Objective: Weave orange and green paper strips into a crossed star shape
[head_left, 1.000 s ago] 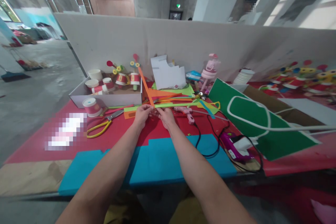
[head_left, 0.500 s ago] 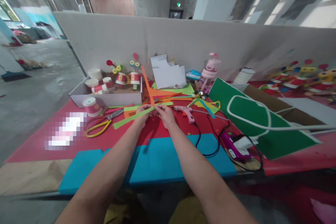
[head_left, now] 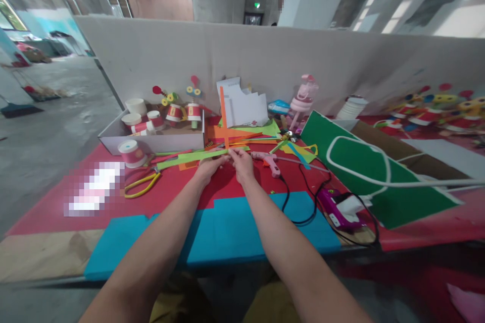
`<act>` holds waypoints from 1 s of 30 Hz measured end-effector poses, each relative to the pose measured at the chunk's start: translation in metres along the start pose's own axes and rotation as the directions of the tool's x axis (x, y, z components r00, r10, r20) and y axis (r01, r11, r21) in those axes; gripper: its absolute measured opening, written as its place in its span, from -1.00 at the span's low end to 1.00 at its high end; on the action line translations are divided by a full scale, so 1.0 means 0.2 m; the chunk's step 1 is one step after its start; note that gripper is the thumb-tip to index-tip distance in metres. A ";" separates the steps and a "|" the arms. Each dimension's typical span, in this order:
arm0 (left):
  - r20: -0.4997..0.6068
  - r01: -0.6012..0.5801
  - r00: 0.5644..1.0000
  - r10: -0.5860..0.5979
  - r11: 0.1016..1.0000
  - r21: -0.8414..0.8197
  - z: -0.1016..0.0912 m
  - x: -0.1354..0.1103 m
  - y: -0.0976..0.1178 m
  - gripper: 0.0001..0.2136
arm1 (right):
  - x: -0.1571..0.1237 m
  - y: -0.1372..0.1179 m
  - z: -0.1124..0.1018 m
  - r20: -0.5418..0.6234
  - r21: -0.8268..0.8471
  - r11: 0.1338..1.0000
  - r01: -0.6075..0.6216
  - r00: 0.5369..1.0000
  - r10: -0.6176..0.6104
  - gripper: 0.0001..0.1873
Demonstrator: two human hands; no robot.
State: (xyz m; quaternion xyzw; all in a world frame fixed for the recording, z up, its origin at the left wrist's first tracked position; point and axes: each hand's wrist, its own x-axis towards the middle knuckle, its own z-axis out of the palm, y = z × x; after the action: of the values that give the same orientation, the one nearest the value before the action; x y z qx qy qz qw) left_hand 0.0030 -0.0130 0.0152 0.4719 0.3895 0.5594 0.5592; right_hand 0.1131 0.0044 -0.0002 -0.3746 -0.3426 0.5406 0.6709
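Head view. Orange strip, roughly upright, meeting green strip above red counter. Right hand: fingertips pinched closed at junction. Left hand: fingers extended alongside; grip hidden, cannot tell. Advisable: junction held flat, edges square, glue gun clear.

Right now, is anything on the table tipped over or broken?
Yes, two things look odd. In the box on the left side of the table, one paper cup lies on its side, while cups around it stand. At the back, the white paper has a jagged top edge, as if pieces were cut or torn off.
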 end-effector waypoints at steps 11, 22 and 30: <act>-0.126 -0.011 0.992 0.011 1.000 -0.002 -0.02 0.01 0.01 -0.72 | -0.04 -0.05 0.01 0.131 -0.069 0.996 -0.057 0.989 0.065 -0.65; -0.120 -0.042 0.992 0.045 0.999 0.021 -0.03 0.01 0.02 -0.73 | -0.03 -0.03 0.00 0.141 -0.242 0.966 0.089 0.988 -0.055 -0.71; -0.124 -0.037 0.992 0.035 0.999 -0.012 -0.03 0.02 0.01 -0.74 | -0.05 -0.04 0.01 0.137 -0.220 0.970 0.101 0.988 -0.072 -0.74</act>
State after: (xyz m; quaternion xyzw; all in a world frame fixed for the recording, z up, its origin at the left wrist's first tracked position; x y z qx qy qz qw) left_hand -0.0032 -0.0089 0.0158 0.4392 0.4108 0.6003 0.5273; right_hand 0.1124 -0.0053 0.0073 -0.3979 -0.4602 0.4910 0.6235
